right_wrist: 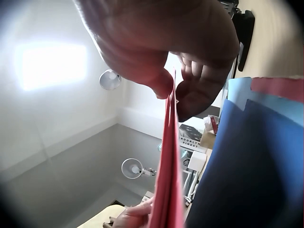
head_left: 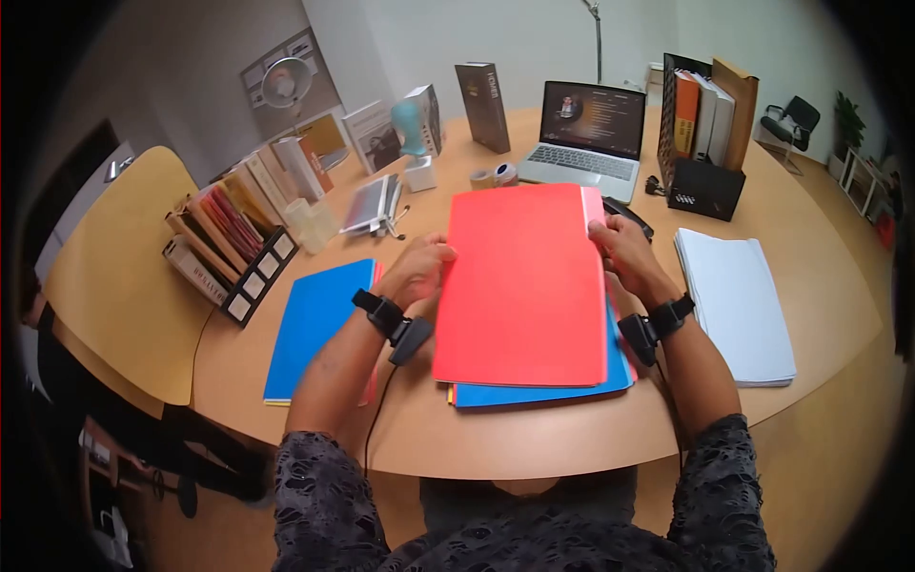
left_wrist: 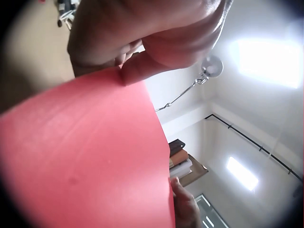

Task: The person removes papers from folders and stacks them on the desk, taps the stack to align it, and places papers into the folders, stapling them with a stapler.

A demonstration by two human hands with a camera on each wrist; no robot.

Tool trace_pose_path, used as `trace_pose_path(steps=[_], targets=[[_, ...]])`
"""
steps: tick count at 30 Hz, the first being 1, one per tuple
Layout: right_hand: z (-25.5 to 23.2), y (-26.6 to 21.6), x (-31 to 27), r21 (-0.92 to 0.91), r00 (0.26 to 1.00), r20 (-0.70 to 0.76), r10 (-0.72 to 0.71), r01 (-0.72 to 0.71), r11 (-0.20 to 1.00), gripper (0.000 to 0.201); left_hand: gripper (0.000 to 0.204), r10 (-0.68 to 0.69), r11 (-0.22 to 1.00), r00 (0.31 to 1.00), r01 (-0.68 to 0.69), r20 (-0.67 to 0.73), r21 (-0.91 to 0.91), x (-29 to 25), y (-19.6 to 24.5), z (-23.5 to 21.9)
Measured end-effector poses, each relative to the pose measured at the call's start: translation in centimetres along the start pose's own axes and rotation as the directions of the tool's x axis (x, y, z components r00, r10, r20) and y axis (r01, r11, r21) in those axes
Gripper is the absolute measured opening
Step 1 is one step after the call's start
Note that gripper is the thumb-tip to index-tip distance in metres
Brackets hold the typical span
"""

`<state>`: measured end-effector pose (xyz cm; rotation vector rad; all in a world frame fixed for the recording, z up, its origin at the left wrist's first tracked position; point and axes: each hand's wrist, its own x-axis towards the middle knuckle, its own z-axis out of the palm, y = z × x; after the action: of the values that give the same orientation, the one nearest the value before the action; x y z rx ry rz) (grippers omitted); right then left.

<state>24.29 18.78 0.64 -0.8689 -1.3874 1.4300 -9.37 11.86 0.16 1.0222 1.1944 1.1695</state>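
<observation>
Both hands hold a red paper folder [head_left: 524,286] raised over the table's near middle. My left hand [head_left: 417,271] pinches its left edge, thumb [left_wrist: 142,66] on the near face. On the opposite edge, my right hand [head_left: 629,255] pinches it between thumb and fingers; the right wrist view shows the folder [right_wrist: 168,175] edge-on, with more than one layer. Below it lies a blue folder [head_left: 543,393] on a small pile, mostly hidden by the red one. Left of my left forearm is another blue folder [head_left: 319,319] with red and yellow edges under it.
A stack of white paper [head_left: 734,305] lies right of my right arm. Farther back stand an open laptop [head_left: 586,138], a black organizer [head_left: 705,189] with books, and a dark upright book [head_left: 483,107]. At left are a file rack [head_left: 257,276] and a clear cup [head_left: 310,227].
</observation>
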Motion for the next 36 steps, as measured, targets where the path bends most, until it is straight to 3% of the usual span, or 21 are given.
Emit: trace_pose_path(steps=[1,2,3,5,7,9,12,15,17,24,25,27,28,30,31,34,36], targets=[[-0.2,-0.1,0.2,-0.013,0.997,0.022,0.071,-0.071,0.997,0.031,0.017,-0.027,0.999,0.998,0.028,-0.053,0.024,-1.3,1.4,-0.7],[-0.4,-0.3,0.1,-0.026,0.989,0.037,0.143,-0.142,0.99,0.032,0.017,0.077,0.997,0.995,-0.078,-0.068,-0.014,-1.9,1.4,-2.5],[-0.2,-0.6,-0.2,-0.037,0.988,0.065,0.144,-0.142,0.989,0.027,0.024,0.066,0.997,0.998,-0.066,-0.011,-0.038,-2.9,2.3,-4.9],[-0.3,-0.1,0.0,-0.031,0.985,0.071,0.155,-0.154,0.988,0.028,0.032,0.138,0.99,0.987,-0.136,-0.089,0.028,-4.6,3.0,-10.1],[-0.4,0.0,0.0,-0.029,0.983,0.078,0.164,-0.162,0.986,0.029,0.037,0.1,0.992,0.955,-0.074,-0.28,0.103,-7.7,4.1,-14.0],[-0.3,-0.2,0.0,-0.056,0.978,0.094,0.185,-0.18,0.982,0.029,0.037,0.136,0.971,0.932,-0.059,-0.335,0.231,-11.0,4.8,-16.8],[-0.3,-0.2,-0.1,-0.071,0.973,0.109,0.202,-0.195,0.978,0.029,0.036,0.098,0.961,0.861,0.049,-0.499,0.273,-14.1,3.5,-22.5],[-0.5,0.1,0.0,-0.077,0.97,0.122,0.212,-0.204,0.976,0.029,0.037,0.068,0.951,0.827,0.116,-0.559,0.288,-16.1,2.6,-24.4],[-0.5,0.1,-0.2,-0.076,0.97,0.116,0.213,-0.205,0.976,0.029,0.037,0.023,0.931,0.759,0.221,-0.65,0.291,-16.6,1.4,-26.4],[-0.6,0.5,-0.1,-0.11,0.962,0.139,0.235,-0.221,0.969,0.03,0.036,0.077,0.91,0.759,0.212,-0.647,0.357,-16.8,-2.4,-32.9],[-0.6,0.5,-0.1,-0.114,0.961,0.139,0.237,-0.222,0.968,0.03,0.036,0.075,0.911,0.758,0.212,-0.647,0.353,-16.9,-2.3,-32.7],[-0.6,0.4,-0.1,-0.117,0.961,0.134,0.243,-0.228,0.967,0.029,0.036,0.14,0.711,0.711,0.412,-0.689,0.57,-17.0,-2.0,-32.2],[-0.7,0.5,-0.1,-0.124,0.961,0.126,0.247,-0.232,0.965,0.029,0.036,0.134,0.714,0.716,0.41,-0.685,0.567,-16.6,-2.5,-33.0],[-0.8,0.6,0.2,-0.08,0.965,0.112,0.238,-0.23,0.97,0.024,0.041,0.455,0.525,0.644,0.363,-0.615,0.77,-14.8,-3.9,-35.3],[-0.9,0.4,0.2,-0.079,0.962,0.122,0.243,-0.234,0.969,0.024,0.048,0.427,0.462,0.704,0.37,-0.568,0.806,-13.7,-3.1,-34.6],[-1.4,-0.3,0.4,-0.021,0.971,0.105,0.217,-0.216,0.976,0.025,0.045,0.342,0.581,0.825,0.19,-0.449,0.792,-10.7,0.2,-25.3],[-1.9,-1.1,0.4,-0.024,0.971,0.097,0.219,-0.218,0.976,0.029,0.041,0.264,0.741,0.884,0.07,-0.386,0.667,-8.5,1.8,-17.6]])
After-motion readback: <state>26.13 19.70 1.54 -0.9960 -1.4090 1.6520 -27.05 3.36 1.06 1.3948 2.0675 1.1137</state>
